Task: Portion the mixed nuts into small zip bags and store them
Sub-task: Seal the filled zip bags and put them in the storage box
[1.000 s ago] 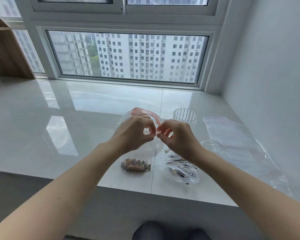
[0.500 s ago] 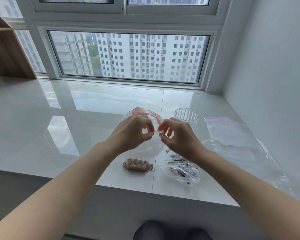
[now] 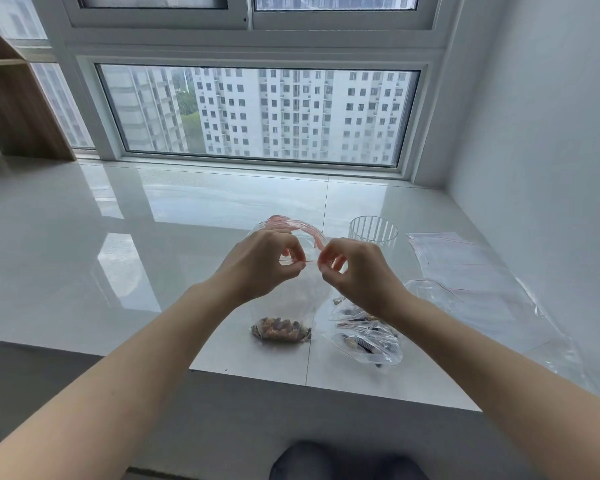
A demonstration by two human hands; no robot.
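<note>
— Hanging between both hands, what does the small zip bag (image 3: 284,306) look like?

— Clear and thin, upright, with a red line along its top edge. A low heap of mixed nuts (image 3: 280,329) fills only its bottom, brown and dark pieces packed together; that bottom seems to rest on the glossy white sill (image 3: 153,237) near the front edge.

— And the hands?

— The left hand (image 3: 260,263) pinches the top edge between thumb and forefinger, other fingers curled. The right hand (image 3: 359,270) pinches the same edge just beside it, a short stretch of red line showing between them.

— Around it?

— Just right of it, under the right wrist, lie filled bags (image 3: 364,336) with dark nuts inside, crumpled and overlapping. Behind the hands stands a large clear bag (image 3: 291,225) with a red zip rim, arched open. A ribbed clear cup (image 3: 373,232) stands right of that, and flat empty zip bags (image 3: 465,268) lie by the wall.
</note>
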